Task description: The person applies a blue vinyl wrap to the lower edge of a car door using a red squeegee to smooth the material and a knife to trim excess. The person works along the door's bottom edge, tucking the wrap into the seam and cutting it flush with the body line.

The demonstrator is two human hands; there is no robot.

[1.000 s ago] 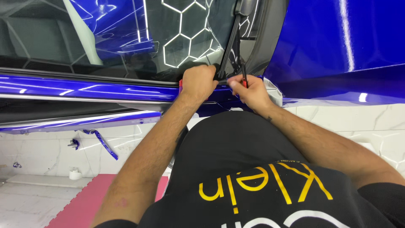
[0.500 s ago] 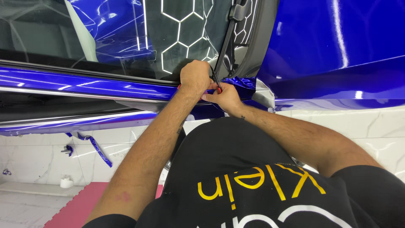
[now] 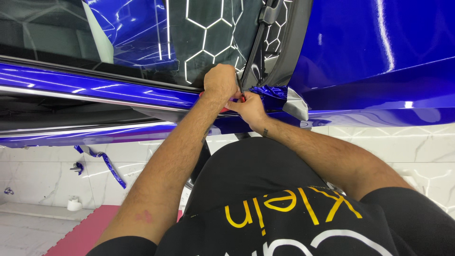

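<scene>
Head view: left hand (image 3: 220, 81) fisted, knuckles up, closed on a thin dark tool with a red end (image 3: 241, 93), pressed at the lower corner of the dark windscreen glass (image 3: 208, 33) beside the black wiper arm (image 3: 256, 45). Right hand (image 3: 247, 107) just below, touching it, fingers pinched narrow near the red end; whether they grip it, cannot tell. Crumpled glossy blue wrap film (image 3: 265, 91) sits just right of both hands, against the glossy blue car body panel (image 3: 369, 52). A loose blue film strip (image 3: 111, 168) lies on the white marble-pattern floor (image 3: 38, 175).
</scene>
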